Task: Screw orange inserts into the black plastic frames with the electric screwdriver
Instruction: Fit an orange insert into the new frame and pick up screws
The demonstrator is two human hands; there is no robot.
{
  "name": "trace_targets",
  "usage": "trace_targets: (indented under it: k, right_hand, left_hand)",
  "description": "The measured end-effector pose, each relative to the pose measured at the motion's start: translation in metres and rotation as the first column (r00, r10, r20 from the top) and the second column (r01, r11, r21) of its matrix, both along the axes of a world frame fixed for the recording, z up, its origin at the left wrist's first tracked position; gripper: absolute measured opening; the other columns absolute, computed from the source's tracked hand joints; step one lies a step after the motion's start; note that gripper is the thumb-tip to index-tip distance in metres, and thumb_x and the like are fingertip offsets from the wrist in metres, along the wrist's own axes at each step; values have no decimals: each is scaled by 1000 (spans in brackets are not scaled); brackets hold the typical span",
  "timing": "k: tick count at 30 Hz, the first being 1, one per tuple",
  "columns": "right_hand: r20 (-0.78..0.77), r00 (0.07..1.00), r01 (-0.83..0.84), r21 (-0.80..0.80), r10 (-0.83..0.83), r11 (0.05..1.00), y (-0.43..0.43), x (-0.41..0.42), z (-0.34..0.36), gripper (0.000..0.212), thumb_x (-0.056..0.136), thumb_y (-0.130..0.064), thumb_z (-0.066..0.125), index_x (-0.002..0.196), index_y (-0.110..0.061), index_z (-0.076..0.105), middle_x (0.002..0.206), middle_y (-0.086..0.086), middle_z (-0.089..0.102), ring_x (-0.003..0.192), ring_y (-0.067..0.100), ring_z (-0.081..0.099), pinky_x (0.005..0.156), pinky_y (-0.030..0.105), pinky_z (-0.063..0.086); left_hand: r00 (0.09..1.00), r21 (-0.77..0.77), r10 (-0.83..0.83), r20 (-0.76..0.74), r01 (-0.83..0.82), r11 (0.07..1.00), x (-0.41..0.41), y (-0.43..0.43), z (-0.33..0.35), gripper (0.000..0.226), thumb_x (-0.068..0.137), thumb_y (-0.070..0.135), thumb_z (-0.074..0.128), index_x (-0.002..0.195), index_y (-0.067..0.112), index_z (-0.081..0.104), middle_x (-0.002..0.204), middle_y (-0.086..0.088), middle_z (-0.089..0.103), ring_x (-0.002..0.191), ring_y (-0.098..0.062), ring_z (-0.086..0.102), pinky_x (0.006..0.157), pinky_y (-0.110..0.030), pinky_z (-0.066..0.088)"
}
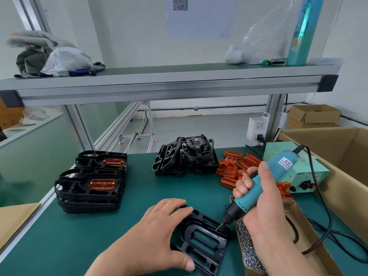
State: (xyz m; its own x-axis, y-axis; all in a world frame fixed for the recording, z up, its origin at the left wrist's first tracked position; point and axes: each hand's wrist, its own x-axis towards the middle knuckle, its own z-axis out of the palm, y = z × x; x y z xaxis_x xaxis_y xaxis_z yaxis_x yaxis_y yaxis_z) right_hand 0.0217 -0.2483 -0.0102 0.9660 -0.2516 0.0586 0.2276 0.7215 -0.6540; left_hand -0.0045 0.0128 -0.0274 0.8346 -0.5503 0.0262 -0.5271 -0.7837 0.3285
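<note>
A: Head view: left hand [157, 234] fingers grip black frame [201, 242], near-centre on bench [99, 246]; frame's left side covered.
B: Right hand [264, 206] fingers wrapped round electric screwdriver [264, 182], bit at frame's far-right corner, screw unreadable. Screw tray [247, 246] just beside on the right; open bench to the left.

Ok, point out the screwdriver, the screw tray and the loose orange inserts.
screwdriver [281, 163]: head view, upper teal body.
screw tray [253, 271]: head view, front wall.
orange inserts [233, 170]: head view, middle of pile.
</note>
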Motion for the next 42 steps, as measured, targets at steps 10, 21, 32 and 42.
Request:
trace_targets:
  k: [10,21,32,42]
  right_hand:
    - [-4,1000,1,2,-1,1000,1,0,0,31,98,-47,68,88,-18,63,69,0,46,57,14,45,52,25,44]
    - [20,1000,-6,8,5,1000,1,1,-3,36,88,-50,79,88,-17,64,69,2,48,57,15,46,53,26,45]
    - [-17,987,158,175,-157,972,-23,8,5,31,98,-45,71,86,-19,60,68,-3,44,55,12,43,51,24,41]
    - [-104,969,243,251,-224,937,-39,15,1,31,98,-45,71,85,-19,60,67,-3,47,53,11,45,49,24,42]
  left_hand:
    - [999,116,15,35,-19,993,1,2,-3,124,54,111,44,159,56,10,149,36,11,142,7,4,120,-34,15]
    - [984,27,156,85,-159,987,4,-4,6,107,73,106,15,161,47,20,127,36,25,128,7,26,114,-24,24]
    - [973,-179,215,84,-198,964,48,-66,35,29,102,38,59,130,36,66,113,21,66,109,0,59,98,-27,48]
    - [991,32,3,132,-7,999,122,-150,13,47,100,21,64,146,28,56,144,3,58,133,-25,54,110,-45,47]
